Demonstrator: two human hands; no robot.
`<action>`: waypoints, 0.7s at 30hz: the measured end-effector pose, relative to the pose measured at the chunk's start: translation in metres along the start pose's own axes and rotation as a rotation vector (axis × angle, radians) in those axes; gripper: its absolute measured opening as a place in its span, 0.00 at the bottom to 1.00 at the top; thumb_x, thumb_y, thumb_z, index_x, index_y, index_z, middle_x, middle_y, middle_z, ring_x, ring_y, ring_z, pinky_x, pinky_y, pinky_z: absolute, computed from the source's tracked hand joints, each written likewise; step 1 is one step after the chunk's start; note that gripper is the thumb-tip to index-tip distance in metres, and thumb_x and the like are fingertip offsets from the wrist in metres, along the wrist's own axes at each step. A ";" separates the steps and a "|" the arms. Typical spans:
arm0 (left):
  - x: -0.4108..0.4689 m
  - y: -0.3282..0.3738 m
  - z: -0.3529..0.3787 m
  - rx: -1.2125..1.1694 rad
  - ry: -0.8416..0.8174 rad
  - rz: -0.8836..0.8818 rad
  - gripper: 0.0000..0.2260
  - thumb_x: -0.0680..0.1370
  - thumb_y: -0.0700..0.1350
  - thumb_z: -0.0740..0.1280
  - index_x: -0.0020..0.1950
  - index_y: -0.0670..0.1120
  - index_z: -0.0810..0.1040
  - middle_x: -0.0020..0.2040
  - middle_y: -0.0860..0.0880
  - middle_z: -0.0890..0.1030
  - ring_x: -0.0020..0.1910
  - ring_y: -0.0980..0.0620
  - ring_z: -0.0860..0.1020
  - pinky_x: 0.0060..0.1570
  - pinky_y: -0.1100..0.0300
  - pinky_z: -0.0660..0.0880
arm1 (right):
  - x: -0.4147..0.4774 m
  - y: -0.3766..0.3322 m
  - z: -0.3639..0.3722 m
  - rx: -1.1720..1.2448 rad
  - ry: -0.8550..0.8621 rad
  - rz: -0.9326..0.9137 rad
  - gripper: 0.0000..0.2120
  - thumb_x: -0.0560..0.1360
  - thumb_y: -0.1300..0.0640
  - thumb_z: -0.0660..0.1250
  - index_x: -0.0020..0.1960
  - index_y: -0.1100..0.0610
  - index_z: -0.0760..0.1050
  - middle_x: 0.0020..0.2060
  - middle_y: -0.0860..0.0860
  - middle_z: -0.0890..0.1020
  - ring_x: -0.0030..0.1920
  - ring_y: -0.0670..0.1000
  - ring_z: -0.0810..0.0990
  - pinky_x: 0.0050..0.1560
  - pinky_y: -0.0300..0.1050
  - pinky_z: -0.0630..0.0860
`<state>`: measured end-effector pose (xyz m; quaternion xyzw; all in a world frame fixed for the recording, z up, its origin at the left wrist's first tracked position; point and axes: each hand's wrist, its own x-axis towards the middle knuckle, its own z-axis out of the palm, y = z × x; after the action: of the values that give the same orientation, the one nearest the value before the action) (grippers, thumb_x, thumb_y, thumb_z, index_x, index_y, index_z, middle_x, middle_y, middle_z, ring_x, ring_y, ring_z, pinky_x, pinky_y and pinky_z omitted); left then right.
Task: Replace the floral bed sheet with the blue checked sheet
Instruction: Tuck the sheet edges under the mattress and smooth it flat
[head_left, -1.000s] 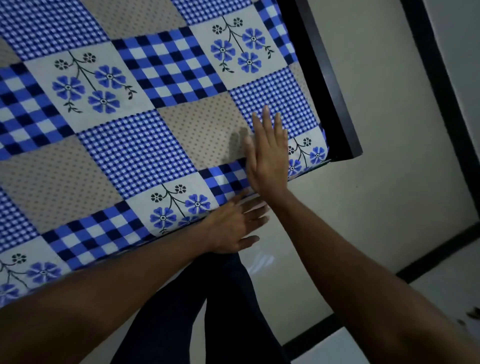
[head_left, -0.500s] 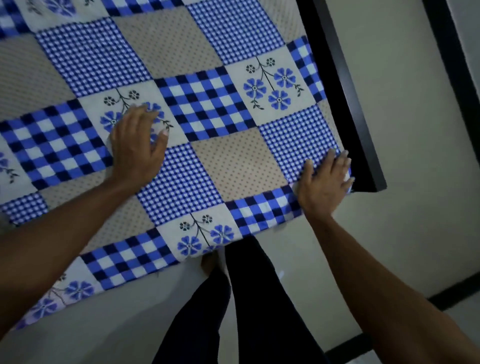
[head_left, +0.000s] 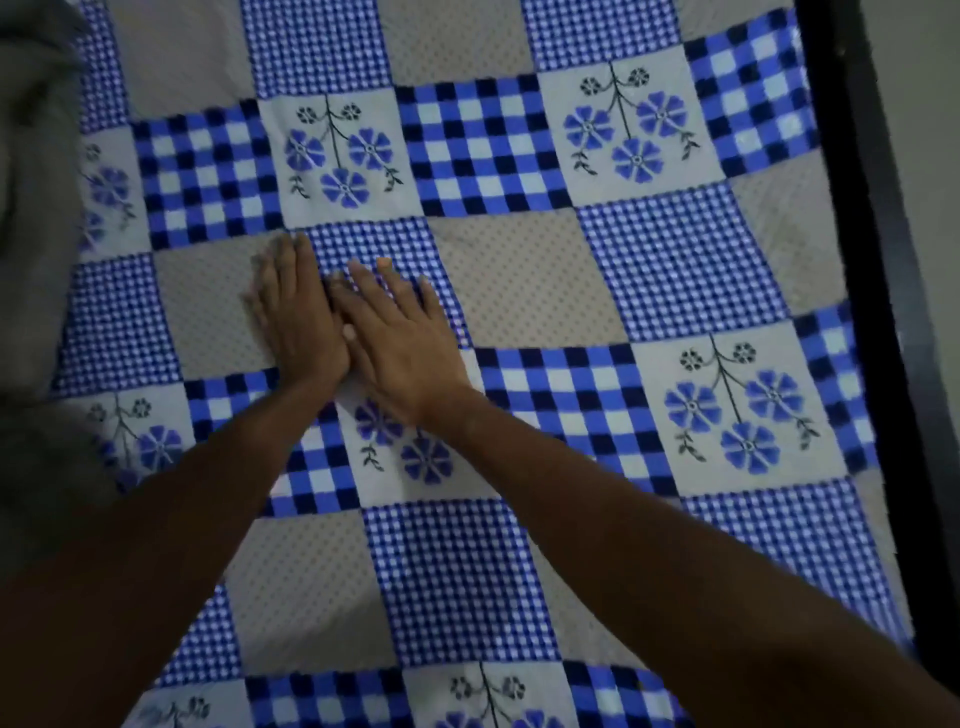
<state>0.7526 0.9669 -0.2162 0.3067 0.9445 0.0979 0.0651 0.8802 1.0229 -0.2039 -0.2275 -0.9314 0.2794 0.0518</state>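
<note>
The blue checked sheet (head_left: 524, 280), a patchwork of blue gingham, dotted beige and blue-flower squares, lies spread flat over the bed and fills most of the view. My left hand (head_left: 298, 317) and my right hand (head_left: 400, 338) lie side by side on it near the middle, palms down and fingers straight, pressing the cloth. The two hands touch each other at the thumbs. No floral sheet is plainly recognisable in view.
A black bed frame rail (head_left: 878, 312) runs down the right side, with pale floor beyond it. A bunched grey cloth (head_left: 36, 182) lies along the left edge of the bed, over the sheet's border.
Both hands have come together at the middle of the sheet: the right left the bed's corner edge, the left slid across. The view has shifted further over the bed.
</note>
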 end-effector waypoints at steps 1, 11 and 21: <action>0.015 -0.006 -0.002 0.026 -0.006 -0.021 0.25 0.85 0.49 0.53 0.81 0.46 0.52 0.82 0.47 0.52 0.80 0.44 0.48 0.76 0.39 0.45 | 0.021 0.004 -0.001 -0.031 -0.063 -0.013 0.25 0.85 0.45 0.47 0.81 0.49 0.56 0.80 0.49 0.58 0.81 0.53 0.50 0.78 0.60 0.42; 0.128 0.029 0.002 0.128 -0.098 0.123 0.31 0.82 0.64 0.47 0.82 0.52 0.45 0.82 0.52 0.44 0.80 0.44 0.41 0.73 0.32 0.40 | 0.135 0.134 -0.068 -0.323 -0.025 0.210 0.33 0.80 0.31 0.40 0.81 0.42 0.46 0.82 0.47 0.46 0.81 0.51 0.43 0.77 0.64 0.38; 0.180 0.133 0.025 0.206 -0.103 0.358 0.36 0.79 0.69 0.41 0.82 0.50 0.46 0.82 0.48 0.44 0.80 0.38 0.42 0.71 0.27 0.41 | 0.155 0.249 -0.145 -0.312 0.162 0.525 0.36 0.78 0.27 0.42 0.82 0.43 0.47 0.82 0.50 0.46 0.81 0.53 0.42 0.77 0.64 0.38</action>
<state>0.6879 1.1821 -0.2224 0.4791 0.8755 -0.0051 0.0630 0.8724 1.3496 -0.2223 -0.4870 -0.8652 0.1180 0.0163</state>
